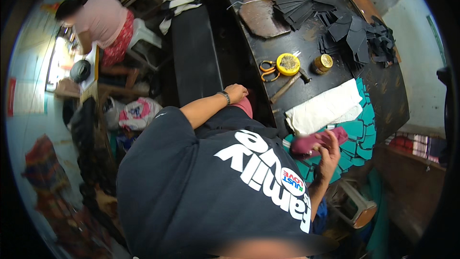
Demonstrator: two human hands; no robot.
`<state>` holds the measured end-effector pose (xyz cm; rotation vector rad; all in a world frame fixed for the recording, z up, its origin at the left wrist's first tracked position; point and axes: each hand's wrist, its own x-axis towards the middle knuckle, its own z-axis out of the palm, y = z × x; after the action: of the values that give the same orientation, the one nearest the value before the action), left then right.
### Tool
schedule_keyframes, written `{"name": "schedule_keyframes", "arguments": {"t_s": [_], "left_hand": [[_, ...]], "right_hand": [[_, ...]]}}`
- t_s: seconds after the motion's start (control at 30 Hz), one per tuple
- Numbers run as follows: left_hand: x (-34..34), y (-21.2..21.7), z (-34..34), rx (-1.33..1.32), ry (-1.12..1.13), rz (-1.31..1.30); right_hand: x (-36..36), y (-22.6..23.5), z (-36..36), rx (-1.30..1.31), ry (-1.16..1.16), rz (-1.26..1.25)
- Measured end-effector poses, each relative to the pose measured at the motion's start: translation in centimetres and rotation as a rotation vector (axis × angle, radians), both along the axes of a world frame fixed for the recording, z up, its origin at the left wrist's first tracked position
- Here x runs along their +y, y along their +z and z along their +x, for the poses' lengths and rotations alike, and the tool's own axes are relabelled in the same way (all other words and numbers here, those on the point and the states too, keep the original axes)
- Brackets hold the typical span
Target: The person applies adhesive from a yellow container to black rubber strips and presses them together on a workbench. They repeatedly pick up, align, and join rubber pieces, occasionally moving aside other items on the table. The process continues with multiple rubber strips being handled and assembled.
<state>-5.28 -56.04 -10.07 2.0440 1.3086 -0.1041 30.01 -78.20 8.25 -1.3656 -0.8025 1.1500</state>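
Observation:
My right hand [328, 155] grips a maroon piece with a rounded end [338, 135], perhaps leather or cloth; its near end is smeared, so I cannot tell its kind. Beneath it, overlapping teal cut pieces [365, 129] fan out at the table's near edge. A folded white cloth [323, 108] lies partly over them, just beyond my right hand. My left hand [235, 93], with a dark band at the wrist, rests on the pink-red cloth [246, 107] at my lap. Its fingers show only in part and seem loosely spread, with nothing seen in them.
On the dark table [287, 43] are a hammer [287, 88], orange-handled scissors [269, 70], a yellow tub [288, 64], a jar [323, 64] and black cut pieces [347, 36]. A black bench [194, 48] stands left of it. A person [103, 24] sits farther left. A stool [357, 206] stands right.

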Motion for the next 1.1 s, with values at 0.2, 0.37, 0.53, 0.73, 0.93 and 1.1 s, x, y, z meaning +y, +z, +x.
{"name": "schedule_keyframes", "arguments": {"t_s": [0.2, 0.37, 0.53, 0.73, 0.93, 1.1], "left_hand": [[13.5, -5.9, 0.8, 0.285, -0.354, -0.070], [23.2, -6.4, -3.1, 0.203, -0.424, -0.115], [29.8, -6.3, -9.0, 0.197, -0.320, -0.189], [29.7, -8.4, -11.9, 0.048, -0.211, -0.302], [27.0, -10.7, -13.1, -0.151, 0.023, -0.534], [25.7, -10.5, -12.8, -0.017, 0.053, -0.488]], "right_hand": [[7.9, 2.9, -4.6, -0.048, -0.449, 0.110], [17.8, 4.1, -10.3, 0.366, -0.246, 0.333], [23.2, 5.1, -13.5, 0.572, 0.050, 0.314], [15.7, 2.0, -12.5, 0.421, 0.094, -0.195], [2.3, -6.1, -16.8, 0.301, 0.013, -1.004], [2.4, -6.7, -18.7, -0.068, 0.251, -1.236]]}}
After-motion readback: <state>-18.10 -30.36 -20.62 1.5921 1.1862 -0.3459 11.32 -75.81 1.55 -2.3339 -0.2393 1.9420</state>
